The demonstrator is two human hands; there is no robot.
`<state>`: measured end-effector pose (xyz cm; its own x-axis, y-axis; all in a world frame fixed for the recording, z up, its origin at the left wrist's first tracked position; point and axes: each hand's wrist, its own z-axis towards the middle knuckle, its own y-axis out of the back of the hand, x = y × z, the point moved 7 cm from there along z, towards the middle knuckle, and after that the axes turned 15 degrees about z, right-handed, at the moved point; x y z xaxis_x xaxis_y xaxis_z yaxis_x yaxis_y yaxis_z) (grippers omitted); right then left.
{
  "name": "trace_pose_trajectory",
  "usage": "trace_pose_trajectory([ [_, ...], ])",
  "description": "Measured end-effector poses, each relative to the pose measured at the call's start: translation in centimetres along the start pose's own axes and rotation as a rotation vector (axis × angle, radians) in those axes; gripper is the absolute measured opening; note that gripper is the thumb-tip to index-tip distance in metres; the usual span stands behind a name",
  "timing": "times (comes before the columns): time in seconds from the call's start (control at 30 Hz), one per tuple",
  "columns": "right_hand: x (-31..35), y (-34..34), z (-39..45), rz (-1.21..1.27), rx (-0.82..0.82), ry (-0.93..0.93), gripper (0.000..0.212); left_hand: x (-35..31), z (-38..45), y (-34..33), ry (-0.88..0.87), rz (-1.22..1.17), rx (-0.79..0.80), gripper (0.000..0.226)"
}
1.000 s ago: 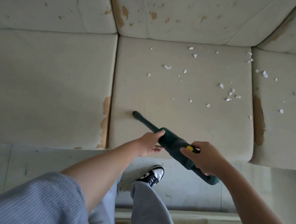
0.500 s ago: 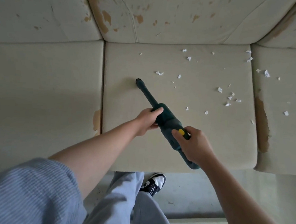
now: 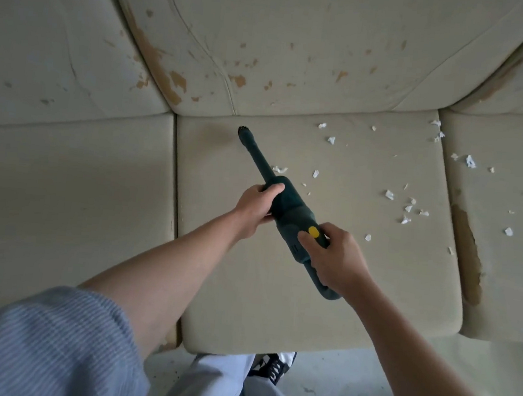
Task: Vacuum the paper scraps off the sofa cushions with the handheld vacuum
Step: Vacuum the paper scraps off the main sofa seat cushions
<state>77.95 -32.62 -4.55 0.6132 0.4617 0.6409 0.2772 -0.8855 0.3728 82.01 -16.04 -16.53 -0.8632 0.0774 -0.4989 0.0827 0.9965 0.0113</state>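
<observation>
A dark green handheld vacuum (image 3: 290, 212) with a yellow button lies slanted over the middle sofa cushion (image 3: 277, 282). Its narrow nozzle tip (image 3: 244, 131) points to the back left of that cushion, close to the backrest. My left hand (image 3: 258, 205) grips the front of the vacuum's body. My right hand (image 3: 336, 256) holds the handle, thumb beside the yellow button. White paper scraps (image 3: 407, 208) lie scattered over the right half of the middle cushion, one scrap (image 3: 279, 169) right beside the nozzle tube. More scraps (image 3: 469, 161) sit on the right cushion.
The beige sofa has worn brown patches on its backrest (image 3: 175, 81) and along the right cushion's edge (image 3: 467, 265). The left cushion (image 3: 68, 198) shows no scraps. My legs and a black-and-white shoe (image 3: 273, 365) stand on the grey floor just before the sofa's front edge.
The vacuum has been pushed forward across the middle cushion, its nozzle going from the front left area to near the backrest. Both hands kept their grip, and my view has moved closer.
</observation>
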Motion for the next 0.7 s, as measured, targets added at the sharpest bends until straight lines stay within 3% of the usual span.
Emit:
trace_pose_trajectory([
  [0.13,1.5,-1.3,2.3,0.002,0.033,-0.038,0.033,-1.3,1.2,1.2,0.048,0.016,0.016,0.025],
  [0.27,0.7,-0.5,0.8,-0.009,0.016,-0.049,0.030,-0.8,0.4,0.3,0.075,0.057,0.052,0.033],
  [0.47,-1.2,4.3,-3.2,-0.026,-0.021,-0.115,0.026,0.5,-2.7,-5.0,0.122,0.073,0.165,0.040],
  [0.7,-4.1,7.3,-3.3,-0.084,0.008,-0.150,0.029,2.2,-3.4,-9.4,0.196,0.061,0.172,0.028],
])
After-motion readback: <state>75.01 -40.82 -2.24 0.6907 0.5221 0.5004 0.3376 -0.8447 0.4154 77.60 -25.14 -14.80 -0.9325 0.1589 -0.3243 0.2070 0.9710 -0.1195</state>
